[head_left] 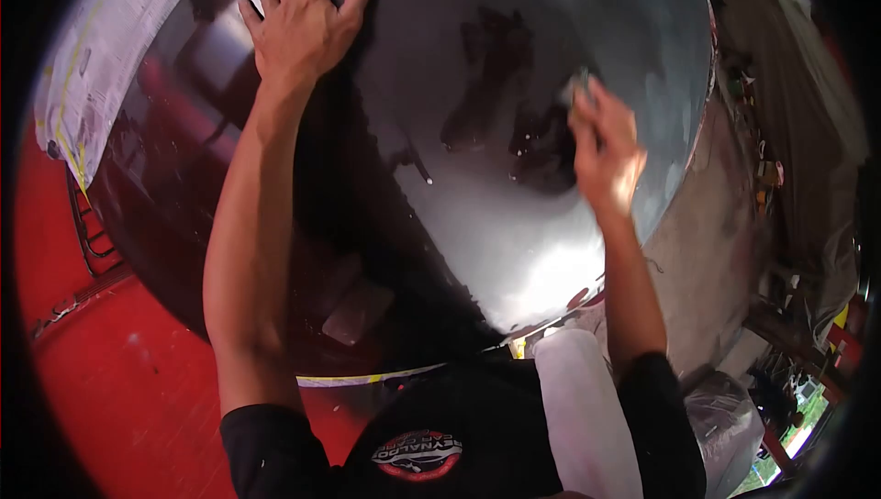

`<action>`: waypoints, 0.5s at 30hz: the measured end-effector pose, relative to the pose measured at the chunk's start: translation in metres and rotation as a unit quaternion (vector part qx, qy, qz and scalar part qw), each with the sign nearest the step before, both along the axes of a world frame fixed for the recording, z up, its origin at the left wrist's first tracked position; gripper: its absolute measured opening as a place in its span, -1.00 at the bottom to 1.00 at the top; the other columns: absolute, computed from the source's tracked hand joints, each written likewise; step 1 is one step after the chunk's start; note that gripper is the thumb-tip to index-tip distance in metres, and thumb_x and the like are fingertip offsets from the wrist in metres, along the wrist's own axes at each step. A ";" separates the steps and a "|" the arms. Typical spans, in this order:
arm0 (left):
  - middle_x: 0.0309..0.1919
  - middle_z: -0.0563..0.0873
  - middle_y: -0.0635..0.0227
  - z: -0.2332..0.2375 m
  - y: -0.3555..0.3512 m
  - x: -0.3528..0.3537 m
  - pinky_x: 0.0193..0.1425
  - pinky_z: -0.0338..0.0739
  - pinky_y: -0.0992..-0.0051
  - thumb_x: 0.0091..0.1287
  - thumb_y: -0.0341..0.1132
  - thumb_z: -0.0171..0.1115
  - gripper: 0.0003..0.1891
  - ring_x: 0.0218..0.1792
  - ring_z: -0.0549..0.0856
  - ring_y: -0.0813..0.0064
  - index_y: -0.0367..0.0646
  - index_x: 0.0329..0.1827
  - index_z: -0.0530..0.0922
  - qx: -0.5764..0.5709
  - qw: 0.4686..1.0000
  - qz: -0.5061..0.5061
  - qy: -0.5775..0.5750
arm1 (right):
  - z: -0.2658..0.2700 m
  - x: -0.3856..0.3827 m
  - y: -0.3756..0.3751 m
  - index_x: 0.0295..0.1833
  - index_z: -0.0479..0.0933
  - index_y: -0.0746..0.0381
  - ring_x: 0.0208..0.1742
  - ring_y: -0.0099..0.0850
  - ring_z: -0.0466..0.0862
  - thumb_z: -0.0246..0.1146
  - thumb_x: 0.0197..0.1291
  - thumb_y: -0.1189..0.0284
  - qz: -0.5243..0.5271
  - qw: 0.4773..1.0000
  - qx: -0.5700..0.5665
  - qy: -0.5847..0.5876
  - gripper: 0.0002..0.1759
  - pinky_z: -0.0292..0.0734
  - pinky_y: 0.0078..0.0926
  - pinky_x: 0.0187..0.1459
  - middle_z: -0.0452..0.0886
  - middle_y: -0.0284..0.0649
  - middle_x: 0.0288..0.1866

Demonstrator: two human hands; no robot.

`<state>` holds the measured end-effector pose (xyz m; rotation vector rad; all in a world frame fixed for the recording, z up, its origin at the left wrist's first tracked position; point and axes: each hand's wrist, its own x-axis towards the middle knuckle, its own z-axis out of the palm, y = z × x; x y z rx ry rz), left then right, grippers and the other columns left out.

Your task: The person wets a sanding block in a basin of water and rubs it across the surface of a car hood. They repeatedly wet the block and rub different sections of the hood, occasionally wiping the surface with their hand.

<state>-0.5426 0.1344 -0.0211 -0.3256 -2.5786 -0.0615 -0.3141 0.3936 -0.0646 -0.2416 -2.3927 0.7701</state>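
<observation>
Faced a big, dark, shiny panel (413,123) with a red surface (101,380) to its left and a brown one (702,187) to its right. Saw a wrinkly white sheet (101,68) at its far left edge and yellow tape (372,379) along its near edge. Had the left hand (307,27) flat on the panel toward the far left edge, with fingers spread wide. Held a small thing (578,91) in the right hand (607,146), pinched by the fingers, over the panel toward its right edge. Could not tell its kind through the blur. Saw a bright white shine (564,283) by the near right edge.
</observation>
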 end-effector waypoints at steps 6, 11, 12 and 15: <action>0.66 0.19 -0.03 -0.002 -0.009 -0.013 0.68 -0.15 -0.19 0.45 0.47 -0.11 -0.06 0.68 0.08 -0.09 -0.03 0.70 0.18 -0.011 0.997 -0.020 -0.076 | -0.021 0.036 -0.009 0.11 0.75 0.13 0.22 -0.12 0.69 0.40 0.24 0.59 0.019 0.998 0.049 0.029 -0.67 0.65 -0.25 0.18 0.74 -0.17 0.22; 0.66 0.19 -0.03 -0.001 -0.011 -0.009 0.68 -0.14 -0.20 0.46 0.47 -0.11 -0.06 0.69 0.07 -0.09 -0.01 0.70 0.18 -0.007 0.997 -0.031 -0.072 | 0.013 -0.013 0.000 0.14 0.73 0.16 0.22 -0.03 0.68 0.36 0.24 0.64 0.005 1.000 0.010 0.000 -0.64 0.65 -0.21 0.20 0.71 -0.04 0.23; 0.65 0.22 -0.06 -0.002 -0.012 -0.010 0.67 -0.12 -0.21 0.46 0.47 -0.12 -0.06 0.67 0.10 -0.12 -0.06 0.68 0.21 -0.012 0.997 -0.035 -0.064 | 0.007 -0.009 -0.003 0.14 0.74 0.16 0.21 -0.02 0.69 0.37 0.23 0.64 -0.007 1.000 -0.015 0.012 -0.63 0.66 -0.19 0.19 0.71 -0.04 0.23; 0.67 0.17 -0.01 0.005 -0.007 -0.014 0.69 -0.16 -0.17 0.47 0.47 -0.12 -0.07 0.69 0.05 -0.07 0.02 0.72 0.16 -0.021 0.996 -0.021 -0.090 | -0.025 0.038 -0.012 0.10 0.77 0.17 0.16 0.00 0.70 0.42 0.10 0.68 0.010 0.999 0.008 0.033 -0.58 0.68 -0.16 0.16 0.73 -0.07 0.19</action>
